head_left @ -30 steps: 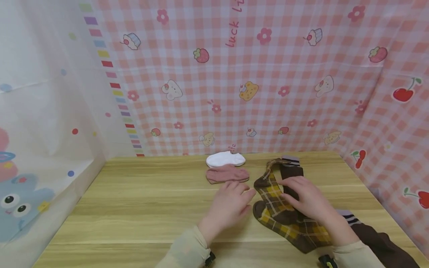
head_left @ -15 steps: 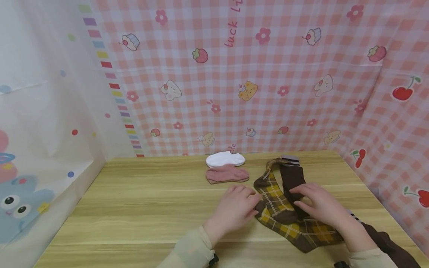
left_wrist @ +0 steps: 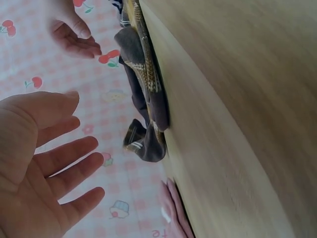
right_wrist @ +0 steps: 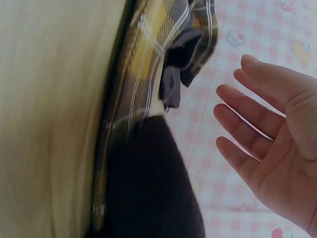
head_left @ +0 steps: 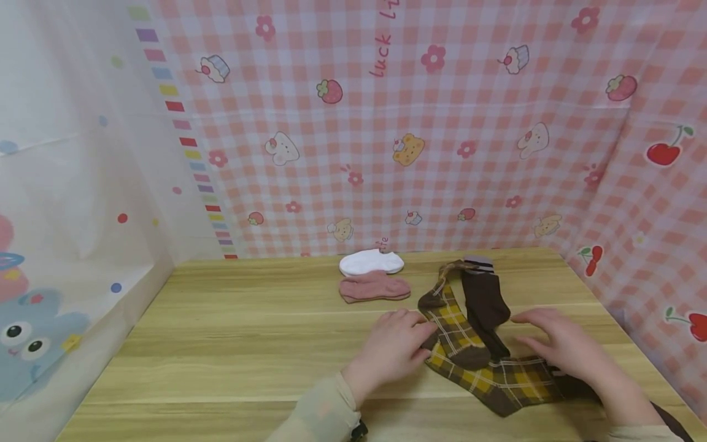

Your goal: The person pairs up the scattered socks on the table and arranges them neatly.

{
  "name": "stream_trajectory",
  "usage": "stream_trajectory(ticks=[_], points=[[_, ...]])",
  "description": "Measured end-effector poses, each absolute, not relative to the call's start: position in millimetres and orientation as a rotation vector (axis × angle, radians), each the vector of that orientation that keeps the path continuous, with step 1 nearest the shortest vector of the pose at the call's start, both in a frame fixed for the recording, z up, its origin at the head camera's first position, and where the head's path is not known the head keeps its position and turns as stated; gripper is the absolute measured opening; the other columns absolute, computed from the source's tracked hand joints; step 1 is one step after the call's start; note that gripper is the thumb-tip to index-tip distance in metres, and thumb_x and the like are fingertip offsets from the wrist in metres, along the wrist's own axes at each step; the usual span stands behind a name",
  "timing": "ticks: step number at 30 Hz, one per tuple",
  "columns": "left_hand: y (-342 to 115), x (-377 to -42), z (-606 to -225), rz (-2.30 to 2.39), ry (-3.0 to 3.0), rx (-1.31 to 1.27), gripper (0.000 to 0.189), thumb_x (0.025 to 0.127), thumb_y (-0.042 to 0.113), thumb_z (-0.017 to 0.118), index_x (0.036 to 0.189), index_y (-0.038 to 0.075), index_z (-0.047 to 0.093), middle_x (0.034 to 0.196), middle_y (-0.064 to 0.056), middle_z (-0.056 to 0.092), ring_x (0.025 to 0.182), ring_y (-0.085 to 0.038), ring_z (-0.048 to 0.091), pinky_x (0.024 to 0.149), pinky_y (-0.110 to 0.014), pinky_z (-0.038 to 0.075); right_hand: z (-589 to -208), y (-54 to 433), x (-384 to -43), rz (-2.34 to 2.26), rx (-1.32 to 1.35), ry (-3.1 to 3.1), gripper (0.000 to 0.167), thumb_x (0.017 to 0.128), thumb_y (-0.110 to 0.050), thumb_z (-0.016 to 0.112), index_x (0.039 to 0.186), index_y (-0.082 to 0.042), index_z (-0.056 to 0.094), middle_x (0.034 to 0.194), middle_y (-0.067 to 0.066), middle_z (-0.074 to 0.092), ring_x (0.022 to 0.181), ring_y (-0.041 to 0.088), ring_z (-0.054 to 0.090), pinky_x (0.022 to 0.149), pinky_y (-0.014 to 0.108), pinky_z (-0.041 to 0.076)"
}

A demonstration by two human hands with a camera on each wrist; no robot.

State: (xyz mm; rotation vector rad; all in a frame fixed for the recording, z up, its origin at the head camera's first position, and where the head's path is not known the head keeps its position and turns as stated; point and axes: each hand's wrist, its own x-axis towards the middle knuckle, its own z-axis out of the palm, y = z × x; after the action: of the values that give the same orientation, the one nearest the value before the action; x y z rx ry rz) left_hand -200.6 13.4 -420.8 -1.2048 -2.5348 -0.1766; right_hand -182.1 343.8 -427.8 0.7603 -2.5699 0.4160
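Observation:
In the head view, my left hand (head_left: 389, 350) hovers by the toe of the lower yellow-brown plaid sock (head_left: 480, 383), its fingers overlapping that toe. The left wrist view shows this hand (left_wrist: 49, 158) with fingers spread, holding nothing. My right hand (head_left: 571, 347) hangs over the right side, near the second dark brown sock (head_left: 577, 390), which it partly hides. Loose, bare fingers show on the right hand (right_wrist: 277, 134) in the right wrist view. Another plaid sock (head_left: 453, 322) lies across the lower one, beside a dark brown sock (head_left: 486, 298) with a striped cuff.
A pink sock (head_left: 375, 287) lies at the back middle of the wooden table (head_left: 248, 344), just in front of a white low-cut sock (head_left: 370, 264). Pink checked cloth (head_left: 353, 123) stands behind the table and along its right side.
My right hand has moved right and slightly down, away from the upper dark brown sock, uncovering more of it. My left hand has shifted a little right and down. The socks look unmoved.

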Motion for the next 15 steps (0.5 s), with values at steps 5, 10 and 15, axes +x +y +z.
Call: stream_trajectory(ticks=[5, 10, 15], points=[[15.1, -199.7, -419.5, -0.264, -2.568, -1.186, 0.041, 0.091, 0.033, 0.071, 0.128, 0.017, 0.065, 0.117, 0.001, 0.065, 0.109, -0.016, 0.058, 0.092, -0.034, 0.048, -427.6, 353.7, -177.7, 0.416, 0.719, -2.623, 0.035, 0.072, -0.007, 0.086, 0.104, -0.007, 0.073, 0.100, 0.003, 0.072, 0.092, 0.030, 0.066, 0.078, 0.048, 0.053], [16.8, -201.3, -421.4, -0.312, -2.607, -1.160, 0.042, 0.091, 0.033, 0.071, 0.129, 0.016, 0.065, 0.116, 0.000, 0.065, 0.107, -0.016, 0.059, 0.092, -0.032, 0.049, -431.3, 360.5, -175.2, 0.402, 0.753, -2.640, 0.034, 0.069, -0.006, 0.087, 0.101, -0.008, 0.073, 0.097, 0.000, 0.072, 0.090, 0.026, 0.067, 0.075, 0.044, 0.055], [18.4, -203.4, -423.1, -0.369, -2.637, -1.146, 0.042, 0.090, 0.030, 0.072, 0.128, 0.013, 0.066, 0.116, -0.003, 0.066, 0.106, -0.018, 0.060, 0.092, -0.030, 0.049, -436.2, 364.4, -173.1, 0.426, 0.740, -2.752, 0.032, 0.072, -0.009, 0.086, 0.101, -0.008, 0.073, 0.098, -0.001, 0.071, 0.089, 0.024, 0.068, 0.071, 0.037, 0.057]])
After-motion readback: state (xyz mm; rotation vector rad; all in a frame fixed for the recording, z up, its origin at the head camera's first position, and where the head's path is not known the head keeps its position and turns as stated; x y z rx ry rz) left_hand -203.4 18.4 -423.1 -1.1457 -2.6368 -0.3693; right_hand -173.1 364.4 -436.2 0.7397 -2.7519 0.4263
